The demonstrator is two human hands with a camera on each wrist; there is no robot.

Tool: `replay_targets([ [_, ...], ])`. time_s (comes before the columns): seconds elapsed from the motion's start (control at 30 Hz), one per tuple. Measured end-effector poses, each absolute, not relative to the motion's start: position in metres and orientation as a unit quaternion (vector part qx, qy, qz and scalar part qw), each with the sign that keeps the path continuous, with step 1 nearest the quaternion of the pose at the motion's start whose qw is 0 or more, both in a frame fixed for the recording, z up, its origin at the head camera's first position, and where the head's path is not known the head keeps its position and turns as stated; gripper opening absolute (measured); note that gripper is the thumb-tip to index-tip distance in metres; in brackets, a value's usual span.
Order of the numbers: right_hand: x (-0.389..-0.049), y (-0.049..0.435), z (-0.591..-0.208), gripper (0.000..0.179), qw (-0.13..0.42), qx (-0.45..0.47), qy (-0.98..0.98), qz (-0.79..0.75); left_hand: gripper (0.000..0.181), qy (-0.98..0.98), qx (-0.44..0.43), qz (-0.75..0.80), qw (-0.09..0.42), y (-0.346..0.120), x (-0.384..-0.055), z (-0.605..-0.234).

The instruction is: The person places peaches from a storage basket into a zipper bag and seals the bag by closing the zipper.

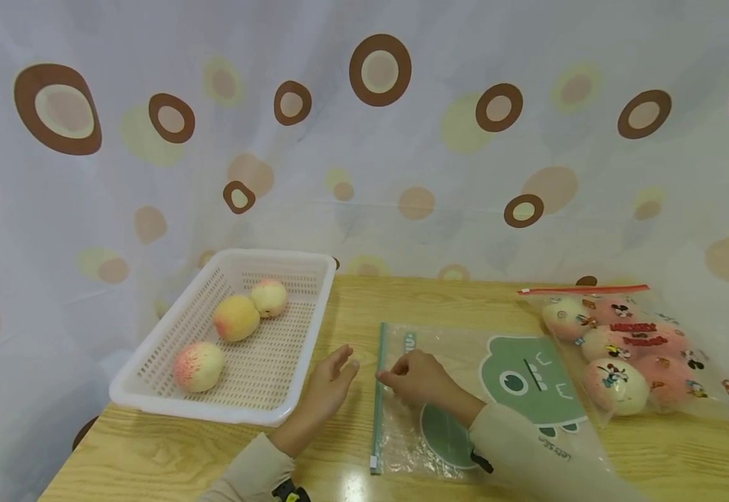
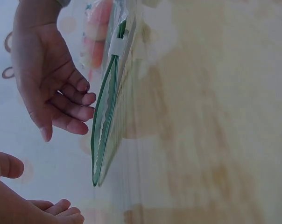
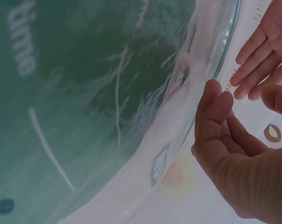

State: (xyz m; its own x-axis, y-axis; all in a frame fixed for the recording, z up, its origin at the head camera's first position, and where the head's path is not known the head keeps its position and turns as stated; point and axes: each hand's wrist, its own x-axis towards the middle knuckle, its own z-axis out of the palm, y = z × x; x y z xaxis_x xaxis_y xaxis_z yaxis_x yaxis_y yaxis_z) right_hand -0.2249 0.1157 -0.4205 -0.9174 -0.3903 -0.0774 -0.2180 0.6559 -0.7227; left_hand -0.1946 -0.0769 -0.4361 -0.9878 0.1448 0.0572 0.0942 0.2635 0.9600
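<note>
A clear zip bag with a green dinosaur print lies flat on the table, its green zip edge toward the left. In the left wrist view the mouth gapes a little below a white slider. My right hand is over the bag beside the zip edge, fingers loosely bent and holding nothing, as the right wrist view shows its fingertips near the bag. My left hand hovers between the bag and a white basket, fingers relaxed and empty.
Three peaches, one yellow and two pale pink, sit in the basket on the left. At the right, a clear bag with a red zip and cartoon prints holds several peaches. A dotted curtain hangs behind the table.
</note>
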Motion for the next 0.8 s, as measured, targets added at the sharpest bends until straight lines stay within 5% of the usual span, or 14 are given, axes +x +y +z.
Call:
replay_targets([
  [0.8,-0.224,0.099,-0.432,0.041,0.087,-0.212,0.924,-0.306,0.052,0.801,0.068,0.594,0.015,-0.075,-0.198,-0.440],
])
